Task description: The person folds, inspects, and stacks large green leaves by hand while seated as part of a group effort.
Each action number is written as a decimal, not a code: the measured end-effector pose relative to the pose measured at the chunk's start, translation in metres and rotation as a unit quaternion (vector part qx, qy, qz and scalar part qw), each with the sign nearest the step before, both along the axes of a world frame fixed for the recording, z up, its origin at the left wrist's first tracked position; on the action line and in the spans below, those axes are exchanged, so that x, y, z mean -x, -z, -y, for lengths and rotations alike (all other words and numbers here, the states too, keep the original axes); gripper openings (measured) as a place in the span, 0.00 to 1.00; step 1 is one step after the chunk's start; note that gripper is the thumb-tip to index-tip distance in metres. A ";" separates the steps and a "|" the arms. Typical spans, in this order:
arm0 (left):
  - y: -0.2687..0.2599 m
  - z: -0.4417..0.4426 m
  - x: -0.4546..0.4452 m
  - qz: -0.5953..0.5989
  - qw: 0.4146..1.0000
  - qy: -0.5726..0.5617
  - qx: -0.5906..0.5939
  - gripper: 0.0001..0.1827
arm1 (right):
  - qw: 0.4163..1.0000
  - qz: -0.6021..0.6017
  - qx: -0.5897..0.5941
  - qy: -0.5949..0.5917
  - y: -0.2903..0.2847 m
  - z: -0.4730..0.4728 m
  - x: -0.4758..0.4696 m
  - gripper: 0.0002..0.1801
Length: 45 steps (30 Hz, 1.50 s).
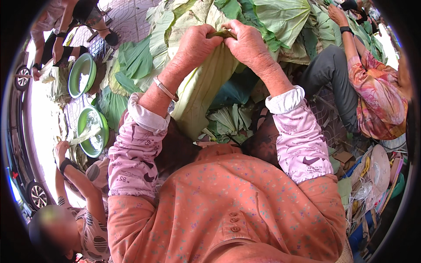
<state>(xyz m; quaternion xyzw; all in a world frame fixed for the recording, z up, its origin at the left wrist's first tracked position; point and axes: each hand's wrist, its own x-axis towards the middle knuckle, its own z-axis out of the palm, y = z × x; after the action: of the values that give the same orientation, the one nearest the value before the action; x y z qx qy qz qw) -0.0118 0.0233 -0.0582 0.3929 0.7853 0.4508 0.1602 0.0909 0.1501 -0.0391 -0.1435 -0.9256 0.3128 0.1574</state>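
My left hand (199, 42) and my right hand (248, 42) meet at the top of the picture, close together. Pinched between their thumbs and fingers is a short, twisted greenish-brown strip (223, 34), perhaps a leaf stalk or the gathered end of a leaf. Below it hangs a long, folded pale-green lotus leaf (205, 88), reaching down toward my lap. How the strip joins this leaf is hidden by my fingers. Behind both hands lies a heap of large lotus leaves (189, 14), some green, some dried to yellow.
Two green plastic basins (107, 126) stand at left, one with a leaf strip (85, 136) over it. People sit on both sides; a floral sleeve (378, 95) is close at right. Leaf scraps (230, 118) litter the floor before me. A straw hat (380, 167) lies among clutter at right.
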 end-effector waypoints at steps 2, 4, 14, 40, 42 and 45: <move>0.003 -0.001 -0.001 -0.061 0.998 -0.029 0.016 0.15 | 0.999 0.014 -0.040 0.030 0.006 0.006 0.006 0.18; -0.001 -0.003 -0.005 -0.015 0.999 -0.039 -0.001 0.14 | 0.998 -0.041 0.008 0.049 0.013 0.003 0.007 0.18; -0.010 0.005 0.005 0.090 0.994 0.050 -0.022 0.13 | 0.971 0.043 0.219 -0.090 0.003 -0.030 0.005 0.15; -0.008 -0.012 -0.021 -0.119 0.989 -0.060 0.064 0.11 | 0.994 -0.024 0.088 0.054 0.014 -0.005 0.002 0.13; -0.005 -0.008 -0.011 -0.057 0.998 -0.031 0.026 0.12 | 0.989 -0.051 0.141 0.001 0.017 -0.012 0.001 0.13; -0.010 -0.003 -0.008 0.018 0.999 0.024 0.034 0.13 | 0.989 -0.053 0.129 -0.045 0.016 -0.018 -0.004 0.14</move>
<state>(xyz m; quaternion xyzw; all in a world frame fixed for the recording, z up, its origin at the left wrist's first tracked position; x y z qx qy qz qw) -0.0034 0.0265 -0.0480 0.3977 0.7879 0.4264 0.1981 0.0951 0.1680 -0.0550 -0.1040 -0.8732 0.4439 0.1722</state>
